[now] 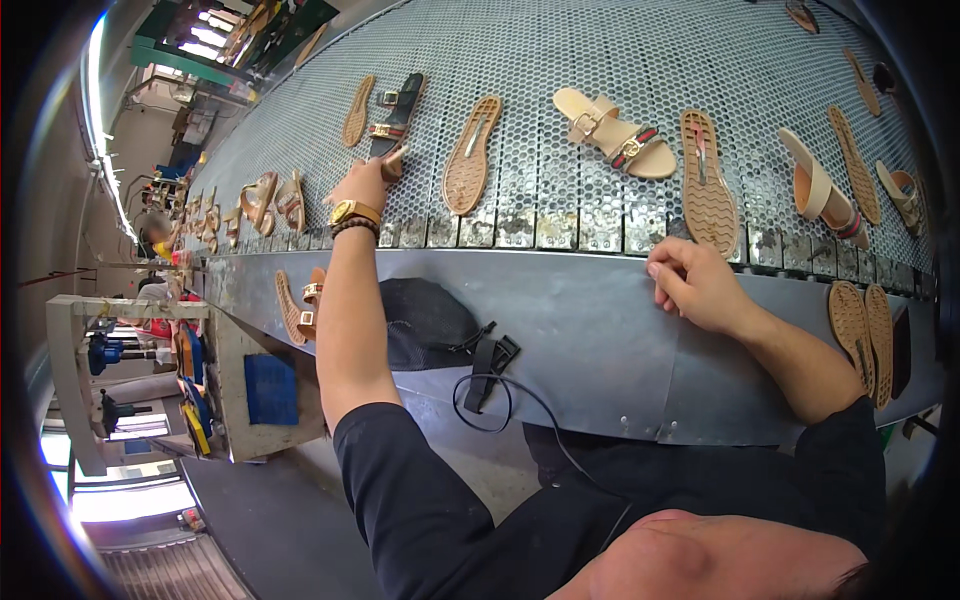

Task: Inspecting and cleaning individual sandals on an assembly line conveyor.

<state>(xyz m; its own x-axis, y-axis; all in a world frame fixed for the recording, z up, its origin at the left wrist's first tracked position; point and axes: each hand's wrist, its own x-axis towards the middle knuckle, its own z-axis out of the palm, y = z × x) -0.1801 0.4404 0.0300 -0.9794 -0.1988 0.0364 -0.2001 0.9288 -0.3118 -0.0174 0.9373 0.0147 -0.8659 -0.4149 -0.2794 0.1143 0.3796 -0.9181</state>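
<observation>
My left hand (362, 186), with a gold watch (350, 211) and a dark bracelet on the wrist, reaches onto the metal mesh conveyor. Its fingers are closed at the near end of a black strappy sandal (402, 104), hiding that end. A tan outsole (357, 112) lies just left of the sandal and another outsole (472, 158) to its right. My right hand (703, 284) rests at the conveyor's near edge with fingers curled in and nothing visible in them. Just beyond it is a long tan outsole (708, 185). A beige sandal with a striped strap (618, 136) lies left of that outsole.
A grey metal ledge (590, 330) runs along the conveyor's near side. On it are a black mesh bag (425, 322) with a strap and cord, a pair of tan outsoles (852, 335) and a brown sandal (310, 305). More sandals (259, 200) line the conveyor at left.
</observation>
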